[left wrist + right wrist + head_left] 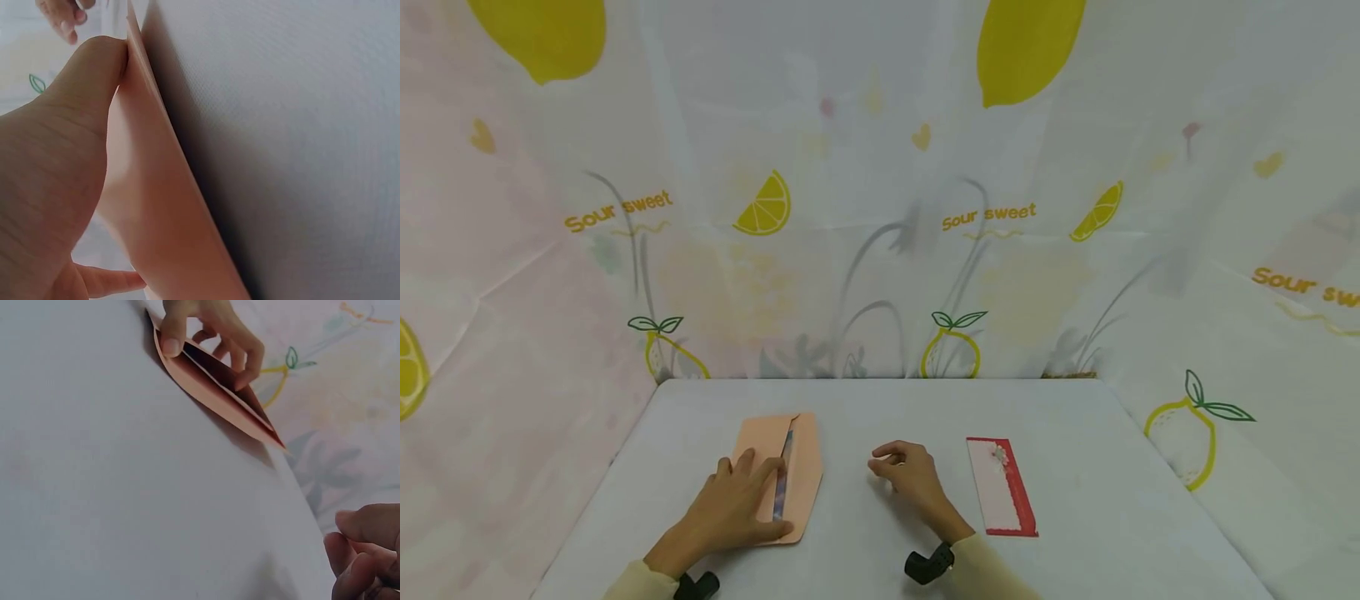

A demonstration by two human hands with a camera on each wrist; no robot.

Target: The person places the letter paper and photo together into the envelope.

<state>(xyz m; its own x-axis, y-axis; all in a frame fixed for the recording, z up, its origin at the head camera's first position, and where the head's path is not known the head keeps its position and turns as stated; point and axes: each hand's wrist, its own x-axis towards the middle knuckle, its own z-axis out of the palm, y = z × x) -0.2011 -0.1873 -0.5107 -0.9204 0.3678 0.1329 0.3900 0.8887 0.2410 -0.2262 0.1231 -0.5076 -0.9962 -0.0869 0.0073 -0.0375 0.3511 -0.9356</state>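
A peach envelope (805,467) lies left of centre on the white table (887,408). My left hand (737,500) rests over it, fingers across the top and thumb at its near edge. In the right wrist view the left hand (212,325) holds the envelope (219,387) with its flap raised, thumb against the lower layer and fingers curled over the upper one. A patterned slip (782,487) shows in the gap. The left wrist view shows the thumb pressed to the peach paper (162,219). My right hand (906,475) hovers at mid-table, loosely curled and holding nothing.
A red and white card (1000,487) with a small flower ornament lies flat to the right of my right hand. A lemon-print cloth (880,208) walls in the table at the back and both sides. Black wrist cameras (928,565) sit on both sleeves.
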